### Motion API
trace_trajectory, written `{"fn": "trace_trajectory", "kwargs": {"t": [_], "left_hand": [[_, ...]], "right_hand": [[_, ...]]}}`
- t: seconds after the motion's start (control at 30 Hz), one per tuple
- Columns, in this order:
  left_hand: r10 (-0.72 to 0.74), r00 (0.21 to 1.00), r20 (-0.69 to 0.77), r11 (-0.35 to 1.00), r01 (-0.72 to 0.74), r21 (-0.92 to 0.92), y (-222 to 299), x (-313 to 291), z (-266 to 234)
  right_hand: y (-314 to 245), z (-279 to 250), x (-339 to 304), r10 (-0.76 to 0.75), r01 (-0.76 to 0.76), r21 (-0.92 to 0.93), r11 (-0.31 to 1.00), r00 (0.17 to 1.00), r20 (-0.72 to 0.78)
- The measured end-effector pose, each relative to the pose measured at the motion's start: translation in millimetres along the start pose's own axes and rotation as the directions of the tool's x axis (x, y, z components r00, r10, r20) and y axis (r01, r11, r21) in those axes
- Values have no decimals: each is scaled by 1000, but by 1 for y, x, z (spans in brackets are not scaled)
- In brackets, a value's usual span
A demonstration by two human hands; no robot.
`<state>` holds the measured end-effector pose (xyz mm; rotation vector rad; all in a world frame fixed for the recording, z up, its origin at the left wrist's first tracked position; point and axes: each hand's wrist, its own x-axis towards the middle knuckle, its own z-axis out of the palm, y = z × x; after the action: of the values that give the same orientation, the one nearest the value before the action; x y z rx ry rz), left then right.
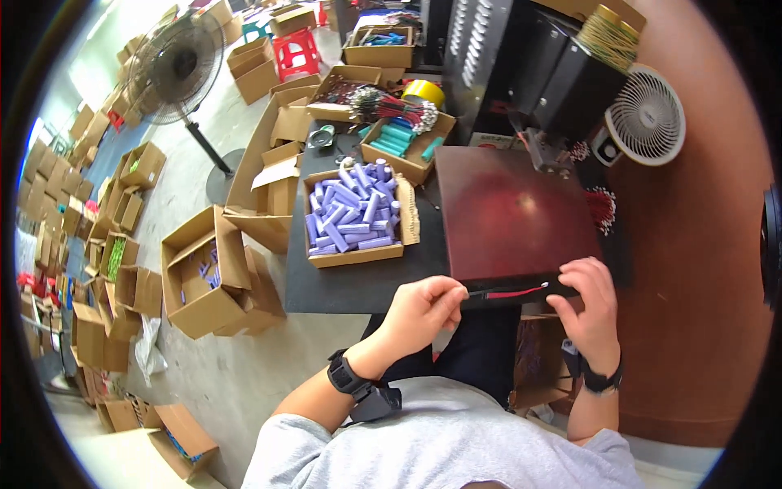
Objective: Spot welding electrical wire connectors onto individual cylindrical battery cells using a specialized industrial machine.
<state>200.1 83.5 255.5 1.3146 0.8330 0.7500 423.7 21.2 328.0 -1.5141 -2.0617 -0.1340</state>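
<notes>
- Your left hand [423, 314], at lower centre of the frame, pinches the dark end of a thin red-and-black wire lead [513, 292] between thumb and forefinger.
- The lead reaches out to the right, just below the front edge of the dark red board [521, 216], and its pale tip [544, 285] points toward your other side. Whether it touches the black desk [358, 295] you cannot tell from here.
- Your right hand [593, 314], right of centre, holds nothing visible; its fingers [577, 281] and thumb stand wide apart, near the pale tip but not touching it.
- You appear to be at the step of handling one single lead. The next move seems to call for a steady left pinch and care with the pale tip, so that the thin wires do not kink.
- Left of centre, purple cylinders [350, 213] fill an open carton [358, 259]; above, at upper centre, lies a bundle of leads with white ends [395, 112].
- On writing: a pale label [493, 140] under the black machine [554, 73] bears print, and the white fan [648, 116] a small mark on its hub; the purple cylinders show none you can make out.
</notes>
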Motion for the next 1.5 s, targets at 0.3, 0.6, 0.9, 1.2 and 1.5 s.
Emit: {"fn": "trace_trajectory", "kwargs": {"t": [0.3, 0.6, 0.9, 1.2, 1.5], "left_hand": [[276, 960, 38, 903, -272, 332, -2, -16, -8], [665, 726, -176, 345, -89, 934, 13, 41, -97], [430, 880, -201, 28, 210, 977, 6, 75, -91], [459, 888, -4, 809, -417, 414, 59, 54, -35], [678, 704, 210, 655, -709, 262, 50, 68, 33]], "right_hand": [[-51, 77, 0, 119, -321, 680, 659, 937, 328], [-28, 60, -16, 415, -430, 532, 729, 896, 155], [-6, 50, -40, 473, -409, 541, 735, 881, 23], [34, 25, -38, 512, -337, 558, 758, 838, -189], [55, 11, -54, 828, -477, 789, 387, 557, -69]]}}
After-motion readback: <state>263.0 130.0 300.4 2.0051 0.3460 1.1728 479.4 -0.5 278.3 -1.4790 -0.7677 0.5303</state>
